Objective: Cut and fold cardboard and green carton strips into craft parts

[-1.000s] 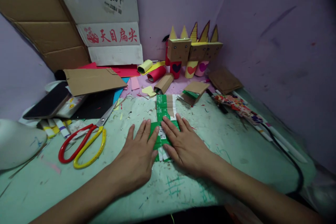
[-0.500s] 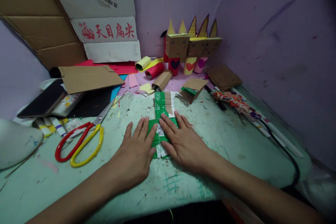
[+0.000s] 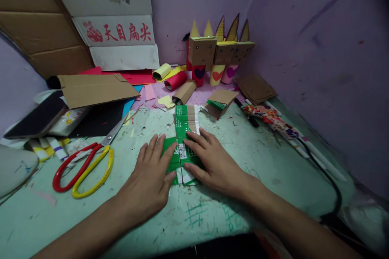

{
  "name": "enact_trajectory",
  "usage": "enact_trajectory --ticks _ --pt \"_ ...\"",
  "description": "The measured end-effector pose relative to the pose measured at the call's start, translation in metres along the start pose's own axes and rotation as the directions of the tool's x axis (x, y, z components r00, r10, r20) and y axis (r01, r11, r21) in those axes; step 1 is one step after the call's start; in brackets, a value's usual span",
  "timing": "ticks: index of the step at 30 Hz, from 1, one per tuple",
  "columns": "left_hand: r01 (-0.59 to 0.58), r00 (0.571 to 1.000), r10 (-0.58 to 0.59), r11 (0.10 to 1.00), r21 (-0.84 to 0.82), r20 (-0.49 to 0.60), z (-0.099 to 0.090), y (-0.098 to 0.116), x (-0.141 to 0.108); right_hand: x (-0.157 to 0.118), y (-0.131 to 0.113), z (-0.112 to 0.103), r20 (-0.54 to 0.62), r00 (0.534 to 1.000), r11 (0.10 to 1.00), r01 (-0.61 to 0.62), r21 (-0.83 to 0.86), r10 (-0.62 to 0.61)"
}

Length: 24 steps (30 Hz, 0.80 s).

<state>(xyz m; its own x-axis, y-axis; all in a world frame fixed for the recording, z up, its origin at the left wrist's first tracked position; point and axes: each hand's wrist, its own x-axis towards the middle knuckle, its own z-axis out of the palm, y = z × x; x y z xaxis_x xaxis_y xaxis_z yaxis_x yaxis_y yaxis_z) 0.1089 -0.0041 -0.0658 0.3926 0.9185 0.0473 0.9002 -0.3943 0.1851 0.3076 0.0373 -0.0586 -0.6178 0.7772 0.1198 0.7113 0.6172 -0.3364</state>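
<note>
Flat on the green table lies a piece of green printed cardboard [image 3: 182, 123], with a brown strip at its far end and a small printed code near its middle. My left hand [image 3: 154, 166] rests palm down on its left part, fingers stretched out. On the right part lies my right hand [image 3: 209, 160], also with fingers apart and pressing flat. A dark seam runs through the cardboard between the two hands. Left of my left hand are scissors [image 3: 91, 166] with one red and one yellow handle, their blades pointing away from me.
Cardboard figures with paper crowns [image 3: 203, 50] stand by the wall. Paper rolls [image 3: 175, 81] and a folded cardboard piece [image 3: 221, 99] lie behind the work. A glue gun wrapped in patterned material [image 3: 270, 119] with a black cord is at right. A phone [image 3: 36, 115] lies at left.
My left hand has slid slightly left, and the seam between the cardboard's two parts shows more clearly. The whole view has shifted a little.
</note>
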Motion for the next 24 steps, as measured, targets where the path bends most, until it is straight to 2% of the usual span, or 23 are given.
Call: enact_trajectory --ticks 11,14,16,19,20,24 --pt "-0.024 0.987 -0.005 0.984 -0.178 -0.163 0.0005 -0.0067 0.0013 -0.0015 0.0016 -0.0002 -0.049 0.998 0.996 -0.028 0.089 0.032" --pt "-0.011 0.977 -0.039 0.972 -0.234 -0.208 0.0027 -0.0072 0.002 -0.0013 0.0027 -0.0017 -0.127 0.992 0.991 -0.012 0.131 0.028" --pt "-0.027 0.97 -0.038 0.965 -0.26 -0.241 0.0025 -0.006 0.0028 -0.0012 0.004 -0.0026 -0.28 0.959 0.984 0.017 0.178 0.034" --pt "-0.047 0.961 -0.036 0.956 -0.289 -0.276 0.0002 -0.0034 0.0038 -0.0014 0.0053 -0.0028 -0.534 0.837 0.964 0.035 0.265 0.116" --pt "-0.046 0.96 -0.039 0.955 -0.293 -0.278 -0.0008 -0.0027 0.004 -0.0015 0.0053 -0.0024 -0.563 0.815 0.958 0.03 0.284 0.141" --pt "0.011 0.948 -0.112 0.947 -0.321 -0.298 -0.0065 -0.0013 0.0033 -0.0031 0.004 -0.0015 -0.583 0.798 0.939 0.068 0.337 0.151"
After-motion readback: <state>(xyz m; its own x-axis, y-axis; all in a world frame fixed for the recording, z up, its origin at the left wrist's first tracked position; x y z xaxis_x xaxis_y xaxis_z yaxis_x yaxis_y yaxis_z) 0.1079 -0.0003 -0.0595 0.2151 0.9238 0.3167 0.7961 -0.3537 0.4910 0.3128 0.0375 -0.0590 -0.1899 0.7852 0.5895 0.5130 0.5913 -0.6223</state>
